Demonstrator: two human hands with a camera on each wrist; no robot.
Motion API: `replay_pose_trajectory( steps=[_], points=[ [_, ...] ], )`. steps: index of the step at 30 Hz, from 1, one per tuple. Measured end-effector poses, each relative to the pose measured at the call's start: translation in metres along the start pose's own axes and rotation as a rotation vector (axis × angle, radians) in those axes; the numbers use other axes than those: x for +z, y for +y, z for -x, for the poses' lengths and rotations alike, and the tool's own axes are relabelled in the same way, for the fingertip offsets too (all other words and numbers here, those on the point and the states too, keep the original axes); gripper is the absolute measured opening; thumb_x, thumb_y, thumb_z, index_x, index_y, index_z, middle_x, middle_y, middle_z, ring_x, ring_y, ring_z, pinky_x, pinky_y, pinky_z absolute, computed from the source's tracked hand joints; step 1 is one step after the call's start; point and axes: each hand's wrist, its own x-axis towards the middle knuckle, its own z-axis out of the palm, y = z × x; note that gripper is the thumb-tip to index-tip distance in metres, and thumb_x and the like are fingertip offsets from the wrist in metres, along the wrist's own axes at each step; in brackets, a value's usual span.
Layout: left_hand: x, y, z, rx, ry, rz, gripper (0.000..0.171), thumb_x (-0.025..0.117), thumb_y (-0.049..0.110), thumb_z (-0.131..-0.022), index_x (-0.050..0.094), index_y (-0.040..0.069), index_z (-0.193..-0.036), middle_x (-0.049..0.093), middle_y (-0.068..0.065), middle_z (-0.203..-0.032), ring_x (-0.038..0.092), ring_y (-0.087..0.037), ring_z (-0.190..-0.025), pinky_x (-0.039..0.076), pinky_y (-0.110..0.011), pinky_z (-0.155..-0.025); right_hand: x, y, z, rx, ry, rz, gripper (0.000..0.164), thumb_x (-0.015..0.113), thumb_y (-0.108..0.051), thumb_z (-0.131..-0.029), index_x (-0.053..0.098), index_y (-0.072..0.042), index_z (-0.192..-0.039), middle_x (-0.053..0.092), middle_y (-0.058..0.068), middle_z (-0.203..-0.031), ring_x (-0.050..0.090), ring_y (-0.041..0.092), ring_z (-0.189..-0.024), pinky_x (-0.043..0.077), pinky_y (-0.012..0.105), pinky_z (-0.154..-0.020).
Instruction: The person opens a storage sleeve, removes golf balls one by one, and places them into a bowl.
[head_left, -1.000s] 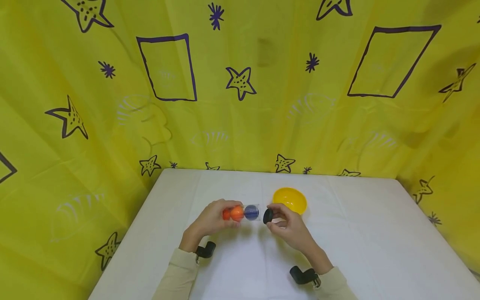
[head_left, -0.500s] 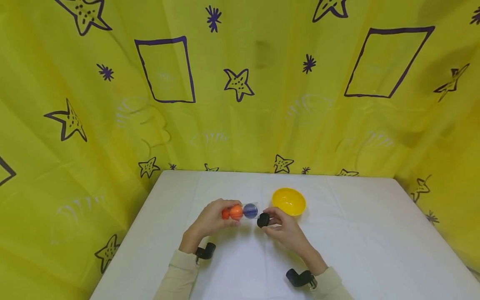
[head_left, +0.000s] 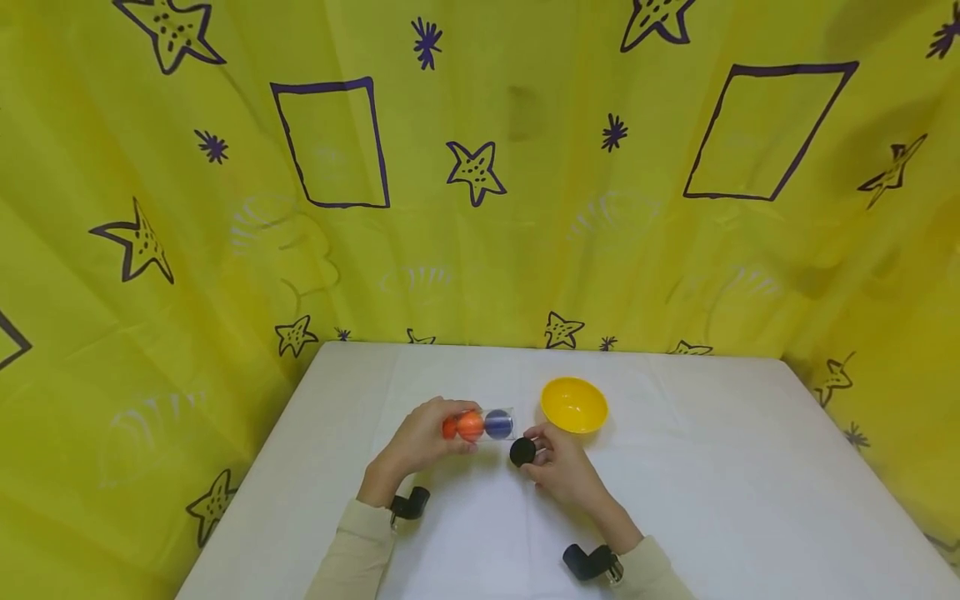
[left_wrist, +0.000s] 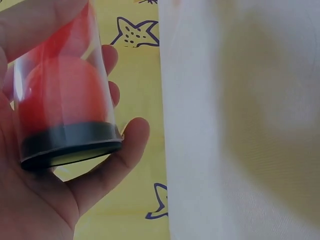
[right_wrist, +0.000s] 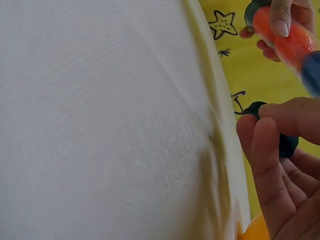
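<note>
My left hand point(head_left: 423, 435) grips a clear plastic tube point(left_wrist: 100, 75) lying sideways above the table. Inside sit orange-red balls point(head_left: 470, 426) and, toward the right end, a blue ball point(head_left: 498, 424). A black cap point(left_wrist: 70, 142) closes the tube's left end, as the left wrist view shows. Just below and right of the other end, my right hand point(head_left: 564, 468) pinches a round black cap point(head_left: 522, 452) between thumb and fingers, apart from the tube. In the right wrist view the fingers partly hide this dark cap point(right_wrist: 289, 145).
A yellow bowl point(head_left: 574, 405) stands on the white-covered table point(head_left: 712, 483), just behind my right hand. A yellow curtain point(head_left: 480, 267) with drawn stars hangs behind the table and at both sides. Black wrist mounts point(head_left: 588, 562) sit on both wrists.
My right hand has moved the black cap down and slightly left, turning its round face toward the head camera. The left hand and tube stay nearly still.
</note>
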Motion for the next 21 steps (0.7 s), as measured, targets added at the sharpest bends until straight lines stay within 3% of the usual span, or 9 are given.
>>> replay_pose_trajectory(
  steps=[11,18,21],
  points=[
    [0.0021,0.0000,0.0001,-0.008,0.047,-0.042,0.052,0.091,0.019,-0.077,0.073,0.019,-0.125,0.073,0.000,-0.111,0.056,-0.015,-0.095,0.049,-0.037,-0.085,-0.0004,0.0049,0.0039,0.033,-0.064,0.123,0.041,0.079,-0.005,-0.087,0.058,-0.001,-0.123,0.059,0.006,-0.077,0.056,0.016,-0.052,0.051,0.026,-0.050],
    [0.0022,-0.0013,0.0009,-0.008,0.074,-0.055,0.053,0.091,0.020,-0.077,0.073,0.020,-0.126,0.073,0.000,-0.114,0.056,-0.015,-0.096,0.049,-0.036,-0.085,-0.0006,0.0059,0.0044,0.057,-0.047,0.230,0.040,0.079,-0.010,-0.087,0.058,-0.004,-0.121,0.058,0.003,-0.072,0.052,0.015,-0.062,0.045,0.023,-0.055],
    [0.0025,-0.0016,0.0005,0.002,0.094,-0.069,0.053,0.091,0.020,-0.076,0.073,0.020,-0.126,0.074,0.001,-0.114,0.056,-0.014,-0.096,0.049,-0.035,-0.084,-0.0036,0.0022,0.0053,0.078,-0.074,0.227,0.041,0.078,-0.012,-0.089,0.057,-0.005,-0.123,0.060,0.003,-0.069,0.054,0.016,-0.057,0.047,0.025,-0.054]
  ],
)
